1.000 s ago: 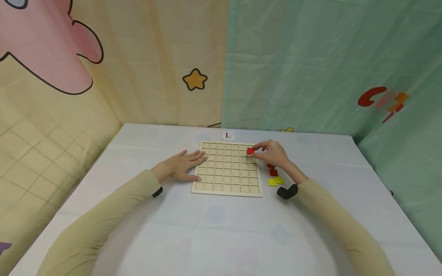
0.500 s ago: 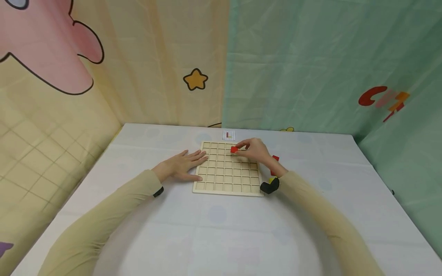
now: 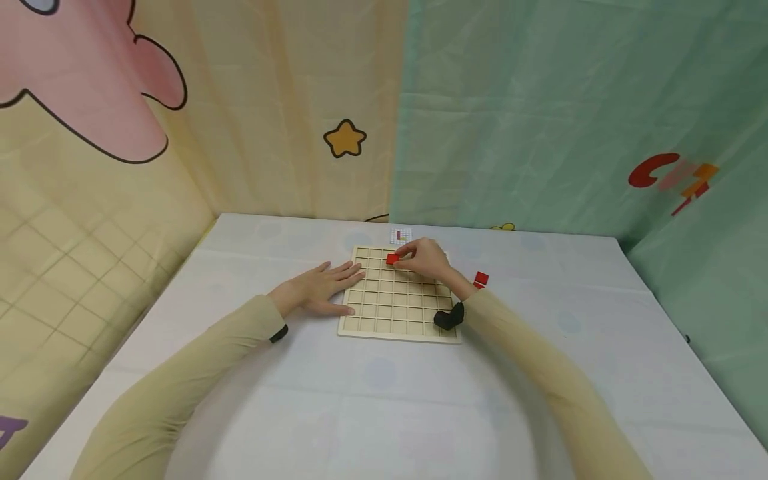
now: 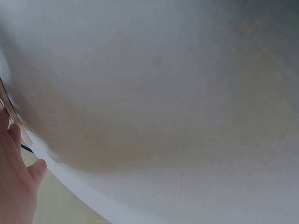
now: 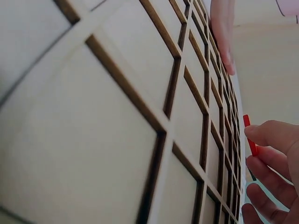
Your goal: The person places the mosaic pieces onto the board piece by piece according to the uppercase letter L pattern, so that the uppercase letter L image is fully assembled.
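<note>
A wooden grid board with raised dividers lies on the table. My right hand pinches a red square tile between thumb and fingers, over the board's far rows. The right wrist view shows the red tile edge-on at the fingertips, close over the grid. My left hand rests with its fingers spread on the board's left edge; in the left wrist view part of this hand appears beside the board's edge. The board's far right part is hidden behind my right hand and wrist.
Loose red tiles lie right of the board, partly behind my right forearm. A small printed grid card lies just beyond the board's far edge. The white-covered table meets patterned curtains at the back.
My right hand has carried the red tile leftward from the board's right side and lowered it toward the far rows. The yellow tiles are now hidden by my right arm. The left hand stays put.
</note>
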`<state>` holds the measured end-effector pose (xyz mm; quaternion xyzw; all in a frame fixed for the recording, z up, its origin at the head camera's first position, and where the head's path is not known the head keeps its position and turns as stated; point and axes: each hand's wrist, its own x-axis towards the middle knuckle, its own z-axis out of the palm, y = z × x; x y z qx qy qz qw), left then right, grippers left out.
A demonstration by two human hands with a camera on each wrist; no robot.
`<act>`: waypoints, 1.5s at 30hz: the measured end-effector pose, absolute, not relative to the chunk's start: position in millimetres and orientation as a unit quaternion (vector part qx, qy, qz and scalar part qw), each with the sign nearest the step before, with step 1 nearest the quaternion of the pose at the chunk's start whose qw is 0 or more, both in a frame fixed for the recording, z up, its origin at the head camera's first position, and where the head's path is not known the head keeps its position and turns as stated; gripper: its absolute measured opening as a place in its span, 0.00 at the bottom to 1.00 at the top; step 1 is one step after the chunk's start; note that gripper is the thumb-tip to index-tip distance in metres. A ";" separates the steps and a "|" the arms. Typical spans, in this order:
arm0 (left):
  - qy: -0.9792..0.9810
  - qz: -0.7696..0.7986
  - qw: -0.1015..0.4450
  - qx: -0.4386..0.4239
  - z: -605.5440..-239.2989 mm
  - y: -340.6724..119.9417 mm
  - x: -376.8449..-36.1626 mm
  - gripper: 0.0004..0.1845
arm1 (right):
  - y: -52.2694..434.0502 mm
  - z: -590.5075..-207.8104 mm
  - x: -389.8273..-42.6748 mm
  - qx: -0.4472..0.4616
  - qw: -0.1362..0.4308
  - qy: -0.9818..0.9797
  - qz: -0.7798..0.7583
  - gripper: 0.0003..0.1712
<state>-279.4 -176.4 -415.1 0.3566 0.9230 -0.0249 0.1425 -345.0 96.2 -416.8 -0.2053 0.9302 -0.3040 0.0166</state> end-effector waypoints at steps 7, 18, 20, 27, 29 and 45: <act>0.922 -0.017 0.142 0.359 -414.3 -175.9 -279.1 0.47 | 90.9 -419.1 -347.0 -0.216 0.029 0.926 -0.307 0.19; 0.923 -0.011 0.146 0.357 -414.0 -176.1 -277.8 0.48 | 88.1 -421.8 -348.8 -0.235 0.038 0.923 -0.301 0.18; 0.922 -0.009 0.144 0.358 -414.2 -176.5 -277.8 0.48 | 87.8 -420.8 -348.4 -0.237 0.039 0.923 -0.299 0.18; 0.924 -0.023 0.143 0.354 -415.8 -176.6 -279.3 0.47 | 86.7 -418.3 -348.0 -0.251 0.038 0.925 -0.284 0.17; 0.924 -0.023 0.145 0.353 -415.8 -176.5 -279.3 0.48 | 86.4 -418.8 -348.2 -0.253 0.041 0.925 -0.282 0.18; 0.924 -0.022 0.153 0.351 -412.9 -173.9 -277.0 0.48 | 95.0 -405.7 -333.5 -0.232 0.006 0.928 -0.290 0.16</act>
